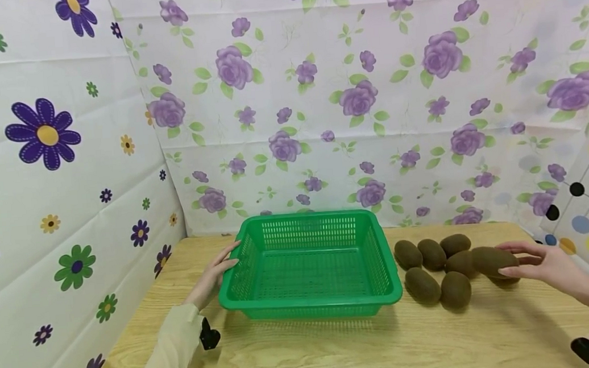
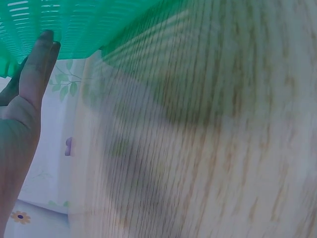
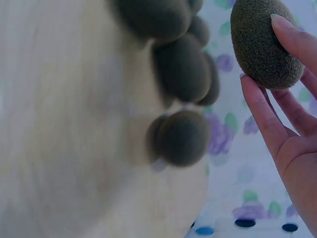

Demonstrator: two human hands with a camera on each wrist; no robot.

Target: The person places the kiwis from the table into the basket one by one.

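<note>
A green plastic basket (image 1: 308,304) with slotted walls stands on the wooden table, nothing inside it. My left hand (image 1: 215,276) rests against its left side, fingertips at the rim. In the left wrist view the straight fingers (image 2: 37,69) lie along the outer wall of the basket (image 2: 99,25). To the right, my right hand (image 1: 549,266) pinches a brown fuzzy kiwi (image 1: 494,262) between thumb and fingers. The right wrist view has this kiwi (image 3: 260,47) held up off the table, above the others.
Several more kiwis (image 1: 422,286) lie clustered on the table between the basket and my right hand. One kiwi (image 3: 184,138) sits partly beneath the held one in the head view. Flowered cloth (image 1: 290,116) hangs behind the table (image 1: 306,354) and along its left side.
</note>
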